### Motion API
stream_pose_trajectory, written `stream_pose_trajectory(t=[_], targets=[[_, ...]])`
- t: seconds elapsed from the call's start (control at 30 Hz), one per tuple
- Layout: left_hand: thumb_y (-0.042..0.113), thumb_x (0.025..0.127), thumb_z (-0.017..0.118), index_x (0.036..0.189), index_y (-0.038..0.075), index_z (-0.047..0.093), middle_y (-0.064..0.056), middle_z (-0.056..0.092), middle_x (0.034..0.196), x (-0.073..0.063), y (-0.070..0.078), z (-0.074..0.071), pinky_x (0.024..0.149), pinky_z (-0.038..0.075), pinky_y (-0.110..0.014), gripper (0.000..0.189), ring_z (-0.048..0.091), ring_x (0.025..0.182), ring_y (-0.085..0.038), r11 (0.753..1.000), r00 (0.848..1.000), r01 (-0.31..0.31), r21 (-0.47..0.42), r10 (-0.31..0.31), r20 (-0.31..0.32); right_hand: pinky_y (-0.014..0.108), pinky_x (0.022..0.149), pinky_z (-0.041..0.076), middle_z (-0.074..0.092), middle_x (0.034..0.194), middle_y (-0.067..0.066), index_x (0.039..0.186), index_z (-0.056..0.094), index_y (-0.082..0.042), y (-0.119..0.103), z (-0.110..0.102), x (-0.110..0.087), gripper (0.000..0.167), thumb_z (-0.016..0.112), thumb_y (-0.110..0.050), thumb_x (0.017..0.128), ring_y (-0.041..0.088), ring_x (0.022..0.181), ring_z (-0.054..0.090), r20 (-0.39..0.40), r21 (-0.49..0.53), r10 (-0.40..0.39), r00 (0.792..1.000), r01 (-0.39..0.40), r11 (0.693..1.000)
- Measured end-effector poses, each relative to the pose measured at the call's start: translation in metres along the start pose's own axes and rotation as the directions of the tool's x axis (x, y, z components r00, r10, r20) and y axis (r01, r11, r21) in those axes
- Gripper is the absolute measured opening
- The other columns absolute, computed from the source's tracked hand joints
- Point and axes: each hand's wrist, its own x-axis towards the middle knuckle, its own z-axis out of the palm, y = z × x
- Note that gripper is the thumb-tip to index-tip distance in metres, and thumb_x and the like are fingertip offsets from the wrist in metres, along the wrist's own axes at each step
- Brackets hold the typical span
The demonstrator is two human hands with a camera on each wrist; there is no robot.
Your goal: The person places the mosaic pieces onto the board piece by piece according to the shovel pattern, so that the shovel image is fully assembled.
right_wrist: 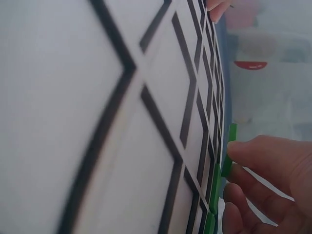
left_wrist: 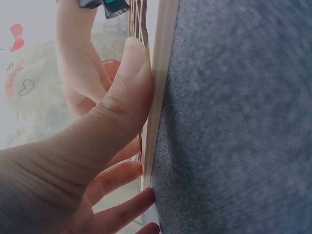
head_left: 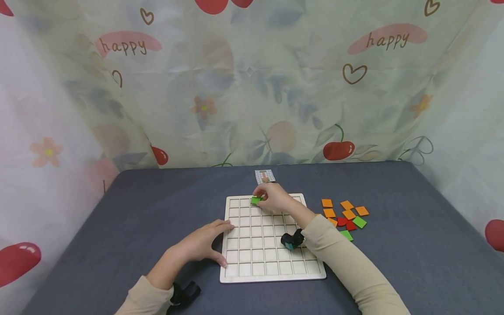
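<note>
Gridded white board (head_left: 244,256), one, on a dark table (head_left: 157,197); clock positions taken from its centre, head view. Left hand (head_left: 202,243), at nine o'clock: fingers and thumb spread, tips touching the board's edge. Right hand (head_left: 275,199), toward twelve: thumb and finger pinch a green tile (right_wrist: 232,132) above the board, near eleven o'clock. Green pieces (right_wrist: 215,190), on the grid just beside it. Printed card (head_left: 264,176), beyond the edge at twelve. Loose orange tiles (head_left: 329,213), red tiles (head_left: 350,225) and spare green tiles (head_left: 360,222), between two and three o'clock.
</note>
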Motion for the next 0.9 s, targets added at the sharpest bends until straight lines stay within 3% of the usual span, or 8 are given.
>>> stream_pose_trajectory(t=[0.63,0.9], targets=[[0.036,0.061,0.084,0.137,0.004,0.044,-0.018,0.040,0.143,0.000,-0.001,-0.001,0.103,0.037,-0.051,0.092,0.041,0.130,-0.035,1.000,1.000,0.006,0.009,-0.006,0.000,0.033,0.083,0.050,0.065,0.105,0.008,0.108,0.064,-0.008,-0.002,0.004,0.004,0.024,0.067,-0.006,0.084,0.022,0.095,0.061,-0.011,-0.037,-0.009,1.000,0.008,0.999],[0.036,0.061,0.084,0.137,0.004,0.044,-0.018,0.040,0.143,0.001,-0.002,0.001,0.103,0.037,-0.050,0.092,0.041,0.130,-0.035,1.000,1.000,0.004,0.002,-0.004,0.000,0.037,0.083,0.049,0.062,0.119,0.012,0.116,0.062,-0.006,0.007,-0.014,-0.007,0.030,0.064,-0.011,0.086,0.026,0.098,0.058,-0.036,-0.008,-0.013,0.999,0.012,1.000]])
